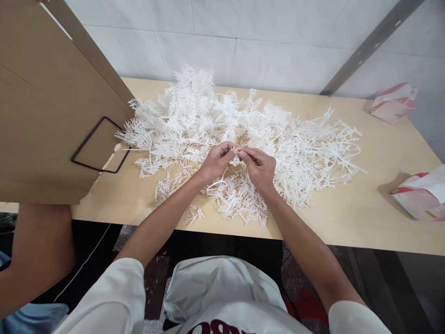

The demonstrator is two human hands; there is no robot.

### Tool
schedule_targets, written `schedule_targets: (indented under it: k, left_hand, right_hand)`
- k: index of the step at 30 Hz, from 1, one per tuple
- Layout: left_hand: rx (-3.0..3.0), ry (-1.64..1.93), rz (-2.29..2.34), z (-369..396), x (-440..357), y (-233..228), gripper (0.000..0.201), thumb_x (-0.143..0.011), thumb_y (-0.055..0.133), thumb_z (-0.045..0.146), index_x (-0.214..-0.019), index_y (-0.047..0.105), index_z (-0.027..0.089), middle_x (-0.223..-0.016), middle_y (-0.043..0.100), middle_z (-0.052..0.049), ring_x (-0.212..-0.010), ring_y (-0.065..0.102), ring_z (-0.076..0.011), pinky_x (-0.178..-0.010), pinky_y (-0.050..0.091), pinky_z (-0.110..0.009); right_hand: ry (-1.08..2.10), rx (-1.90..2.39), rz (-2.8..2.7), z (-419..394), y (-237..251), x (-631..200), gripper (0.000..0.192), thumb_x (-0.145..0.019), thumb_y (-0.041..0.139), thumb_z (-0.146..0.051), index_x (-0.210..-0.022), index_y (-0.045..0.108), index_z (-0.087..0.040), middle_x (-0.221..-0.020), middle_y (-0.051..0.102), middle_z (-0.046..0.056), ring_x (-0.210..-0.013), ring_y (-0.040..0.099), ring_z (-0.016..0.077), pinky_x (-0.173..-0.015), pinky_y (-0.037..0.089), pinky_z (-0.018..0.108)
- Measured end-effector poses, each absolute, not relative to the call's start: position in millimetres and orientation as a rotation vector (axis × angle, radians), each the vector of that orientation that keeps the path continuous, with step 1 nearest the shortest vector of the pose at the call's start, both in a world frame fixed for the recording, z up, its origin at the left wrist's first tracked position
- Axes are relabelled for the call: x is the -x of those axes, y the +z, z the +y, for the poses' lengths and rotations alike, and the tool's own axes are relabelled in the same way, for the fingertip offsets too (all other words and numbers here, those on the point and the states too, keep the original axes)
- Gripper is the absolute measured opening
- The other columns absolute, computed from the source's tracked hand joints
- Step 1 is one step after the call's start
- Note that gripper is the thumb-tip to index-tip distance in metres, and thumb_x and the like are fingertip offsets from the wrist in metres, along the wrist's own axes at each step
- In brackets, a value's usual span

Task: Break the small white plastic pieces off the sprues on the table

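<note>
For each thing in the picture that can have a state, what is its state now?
left hand: pinched shut on a white plastic piece
right hand: pinched shut on the same piece
pile of white plastic sprues: loose, tangled, spread over the wooden table
cardboard box: tilted, its flap open
near bag: lying on its side
far bag: lying at the wall

Pale wooden tabletop [347, 218] against a white tiled wall. Heaped across its middle, a sprawling pile of white plastic sprigs [243, 125]. At the left edge, a brown cardboard box [45, 116]. Toward the right, two pink-and-white paper bags [392, 102] [422, 195], well apart.
</note>
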State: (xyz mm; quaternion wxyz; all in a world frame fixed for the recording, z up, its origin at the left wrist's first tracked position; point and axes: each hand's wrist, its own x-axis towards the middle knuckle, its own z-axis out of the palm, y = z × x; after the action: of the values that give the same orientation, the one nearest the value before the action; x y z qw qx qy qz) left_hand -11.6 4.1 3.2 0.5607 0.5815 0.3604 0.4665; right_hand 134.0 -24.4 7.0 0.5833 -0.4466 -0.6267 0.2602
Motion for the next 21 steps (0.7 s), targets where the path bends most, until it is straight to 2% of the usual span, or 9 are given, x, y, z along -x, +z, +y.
schedule_targets:
  k: [6, 9, 11, 14, 16, 21]
  left_hand:
    - [-1.19, 1.188, 0.901, 8, 12, 2, 0.016, -0.082, 0.06, 0.035, -0.082, 0.057, 0.02, -0.074, 0.048, 0.002, -0.063, 0.045, -0.0075, -0.052, 0.043, -0.018]
    - [-1.256, 1.229, 0.915, 9, 14, 4, 0.018, -0.083, 0.06, 0.038, -0.084, 0.057, 0.021, -0.076, 0.047, 0.001, -0.068, 0.046, -0.0092, -0.055, 0.044, -0.02]
    - [-1.338, 1.25, 0.924, 9, 15, 5, 0.021, -0.083, 0.06, 0.042, -0.085, 0.057, 0.021, -0.077, 0.049, 0.001, -0.07, 0.046, -0.0096, -0.06, 0.045, -0.021]
    - [-1.479, 1.255, 0.918, 8, 16, 6, 0.027, -0.085, 0.058, 0.047, -0.085, 0.056, 0.02, -0.078, 0.053, 0.001, -0.071, 0.048, -0.0092, -0.067, 0.044, -0.023]
    - [-1.564, 1.227, 0.905, 6, 16, 6, 0.029, -0.086, 0.056, 0.049, -0.087, 0.056, 0.02, -0.081, 0.056, 0.0, -0.073, 0.05, -0.0095, -0.07, 0.043, -0.023]
    - [-1.615, 1.181, 0.88, 2, 15, 7, 0.029, -0.09, 0.05, 0.049, -0.09, 0.055, 0.02, -0.081, 0.055, 0.0, -0.075, 0.051, -0.0102, -0.072, 0.042, -0.024]
  right_hand:
    - [0.741, 1.036, -1.239, -17, 4, -140, 0.025, -0.085, 0.062, -0.044, -0.101, 0.071, -0.027, -0.096, 0.073, 0.001, -0.083, 0.071, 0.0154, -0.083, 0.061, 0.037]
    - [0.769, 1.085, -1.269, -11, 4, -145, 0.036, -0.079, 0.069, -0.044, -0.112, 0.067, -0.031, -0.097, 0.072, 0.0, -0.086, 0.07, 0.0147, -0.085, 0.059, 0.035]
    - [0.805, 1.11, -1.319, -10, 6, -146, 0.038, -0.082, 0.064, -0.047, -0.117, 0.064, -0.032, -0.099, 0.072, 0.0, -0.087, 0.069, 0.0139, -0.083, 0.058, 0.034]
    - [0.842, 1.116, -1.458, -12, 10, -144, 0.034, -0.089, 0.051, -0.052, -0.099, 0.071, -0.026, -0.093, 0.071, 0.002, -0.083, 0.066, 0.0128, -0.077, 0.056, 0.03]
    - [0.899, 1.102, -1.546, -13, 11, -143, 0.034, -0.088, 0.053, -0.053, -0.089, 0.069, -0.023, -0.081, 0.068, 0.0, -0.075, 0.064, 0.0113, -0.071, 0.054, 0.027]
    - [0.999, 1.043, -1.623, -12, 7, -143, 0.028, -0.087, 0.055, -0.051, -0.091, 0.061, -0.024, -0.075, 0.061, -0.004, -0.065, 0.058, 0.0079, -0.061, 0.049, 0.022]
